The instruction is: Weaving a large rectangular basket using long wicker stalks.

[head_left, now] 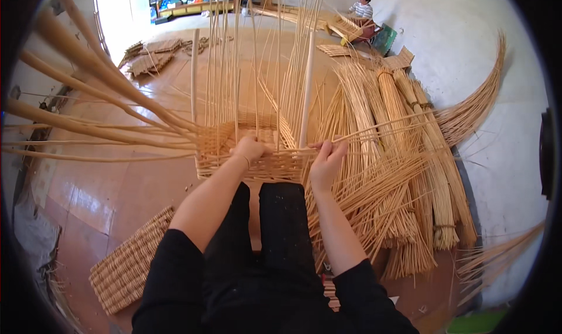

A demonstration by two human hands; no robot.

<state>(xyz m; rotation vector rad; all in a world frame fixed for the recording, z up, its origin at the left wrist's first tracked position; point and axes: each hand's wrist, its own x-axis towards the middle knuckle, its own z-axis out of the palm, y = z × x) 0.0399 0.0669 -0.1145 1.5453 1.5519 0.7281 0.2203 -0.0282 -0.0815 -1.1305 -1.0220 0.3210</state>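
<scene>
A partly woven wicker basket (275, 171) is in front of my knees, with thin rods standing up from its wall and a thicker post at each near corner. My left hand (250, 150) is closed on the near wall's upper edge, its fingertips hidden inside the basket. At the near right corner, my right hand (328, 163) pinches a long willow rod (380, 124) that stretches away to the right. Several thick rods (105, 88) fan out leftward from the basket's left side.
Bundles of willow rods (404, 158) lie on the right, with loose ones spread over them. A woven panel (132, 261) rests on the floor at lower left. Flat woven pieces (153, 56) lie farther back. Another person (362, 7) sits by the far right wall.
</scene>
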